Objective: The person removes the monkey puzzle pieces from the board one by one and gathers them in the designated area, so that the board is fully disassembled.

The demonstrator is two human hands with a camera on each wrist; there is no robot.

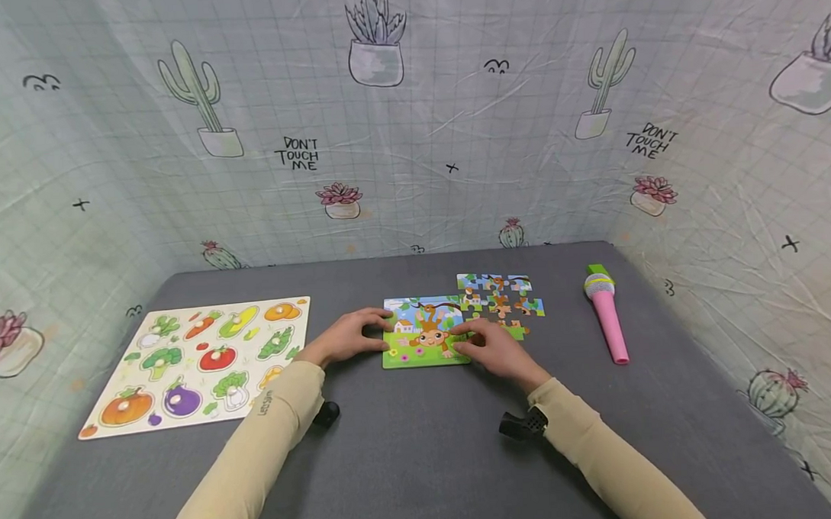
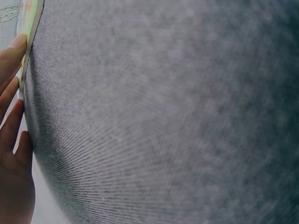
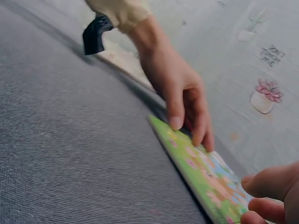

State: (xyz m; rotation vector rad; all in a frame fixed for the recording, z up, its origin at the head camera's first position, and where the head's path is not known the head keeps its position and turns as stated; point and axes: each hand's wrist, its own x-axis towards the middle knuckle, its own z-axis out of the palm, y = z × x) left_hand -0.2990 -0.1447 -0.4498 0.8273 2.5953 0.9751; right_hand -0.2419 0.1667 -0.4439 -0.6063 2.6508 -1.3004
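A small picture puzzle board [image 1: 419,359] with a cartoon monkey on a green and blue scene lies flat on the dark grey table. My left hand [image 1: 352,334] touches its left edge, thumb near the front corner and fingers farther back. At the right edge, the thumb and fingertips of my right hand [image 1: 496,350] rest on the board. Right behind that hand lies a group of loose jigsaw pieces [image 1: 501,305], some partly hidden by it. The right wrist view shows the left thumb on the board's green surface; the left wrist view catches only its edge.
On the left lies a large cream board [image 1: 250,354] with vegetable pictures, partly covered by the left forearm. A pink toy microphone [image 1: 609,321] with a green end lies on the right. Cactus-printed cloth [image 1: 411,137] hangs behind and on both sides of the table [image 1: 422,450].
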